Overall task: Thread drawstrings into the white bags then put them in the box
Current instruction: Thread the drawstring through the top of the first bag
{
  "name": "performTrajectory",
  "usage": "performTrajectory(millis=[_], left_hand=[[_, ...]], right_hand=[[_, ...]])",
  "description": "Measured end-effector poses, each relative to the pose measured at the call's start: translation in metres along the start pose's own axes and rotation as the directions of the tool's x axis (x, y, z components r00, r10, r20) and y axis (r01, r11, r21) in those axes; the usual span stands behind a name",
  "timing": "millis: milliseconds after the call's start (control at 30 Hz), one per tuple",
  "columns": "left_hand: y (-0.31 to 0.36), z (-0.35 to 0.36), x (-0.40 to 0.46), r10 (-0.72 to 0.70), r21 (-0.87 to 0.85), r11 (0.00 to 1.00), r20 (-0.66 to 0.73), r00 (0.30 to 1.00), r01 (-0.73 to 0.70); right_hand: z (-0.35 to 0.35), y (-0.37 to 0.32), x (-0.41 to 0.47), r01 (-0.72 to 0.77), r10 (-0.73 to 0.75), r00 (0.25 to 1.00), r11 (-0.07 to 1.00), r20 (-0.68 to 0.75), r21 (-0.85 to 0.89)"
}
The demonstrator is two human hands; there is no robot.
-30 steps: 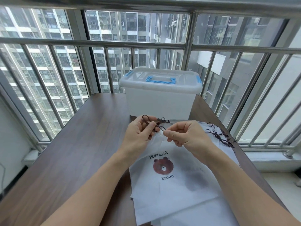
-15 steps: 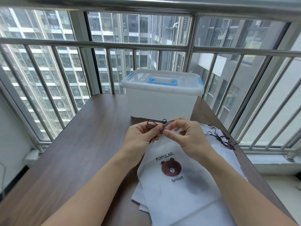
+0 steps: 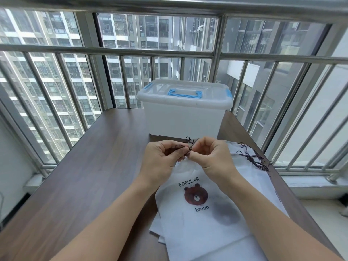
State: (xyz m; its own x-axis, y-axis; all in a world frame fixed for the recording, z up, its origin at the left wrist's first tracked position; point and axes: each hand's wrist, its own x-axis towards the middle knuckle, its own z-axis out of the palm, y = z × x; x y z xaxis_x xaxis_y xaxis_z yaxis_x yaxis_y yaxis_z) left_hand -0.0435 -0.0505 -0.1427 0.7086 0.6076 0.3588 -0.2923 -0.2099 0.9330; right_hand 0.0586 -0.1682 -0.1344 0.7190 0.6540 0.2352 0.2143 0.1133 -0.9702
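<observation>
A white bag [image 3: 203, 219] printed with a brown bear and the words POPULAR and broun lies on top of other white bags on the table. My left hand [image 3: 162, 159] and my right hand [image 3: 212, 157] meet at the bag's top edge. Both pinch a dark brown drawstring [image 3: 188, 146], whose loops stick out above my fingers. The translucent white box [image 3: 183, 112] with a blue handle stands shut behind my hands.
A bundle of loose dark drawstrings [image 3: 252, 159] lies on the bags at the right. The dark wooden table [image 3: 84, 176] stands against a metal window railing [image 3: 169, 51]. Its right edge runs close to the bags.
My two hands have come closer together at the bag's top edge. The bag has slid a little to the right and away from me.
</observation>
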Motion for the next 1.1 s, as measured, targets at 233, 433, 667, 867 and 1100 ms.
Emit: performTrajectory(millis=[233,433,667,867,1100], left_hand=[[-0.006,0.001,0.0,0.047,0.155,0.987,0.027,0.999,-0.051],[-0.005,0.0,0.001,0.059,0.147,0.987,0.08,0.995,-0.07],[-0.003,-0.004,0.003,0.014,0.062,0.998,0.073,0.997,-0.019],[-0.001,-0.006,0.002,-0.007,0.023,1.0,0.068,0.998,0.006],[-0.001,-0.007,0.004,-0.012,0.012,1.0,0.039,0.999,0.012]], right_hand=[[0.005,0.004,0.002,-0.029,0.036,0.999,0.966,0.022,-0.258],[0.004,0.005,0.001,-0.144,0.192,0.972,0.943,0.138,-0.299],[-0.025,0.0,0.006,-0.518,0.376,0.817,0.813,0.437,0.266],[-0.027,0.002,0.009,-0.549,0.378,0.805,0.768,0.457,0.331],[-0.032,-0.009,0.011,-0.483,0.452,0.86,0.871,0.238,0.09]])
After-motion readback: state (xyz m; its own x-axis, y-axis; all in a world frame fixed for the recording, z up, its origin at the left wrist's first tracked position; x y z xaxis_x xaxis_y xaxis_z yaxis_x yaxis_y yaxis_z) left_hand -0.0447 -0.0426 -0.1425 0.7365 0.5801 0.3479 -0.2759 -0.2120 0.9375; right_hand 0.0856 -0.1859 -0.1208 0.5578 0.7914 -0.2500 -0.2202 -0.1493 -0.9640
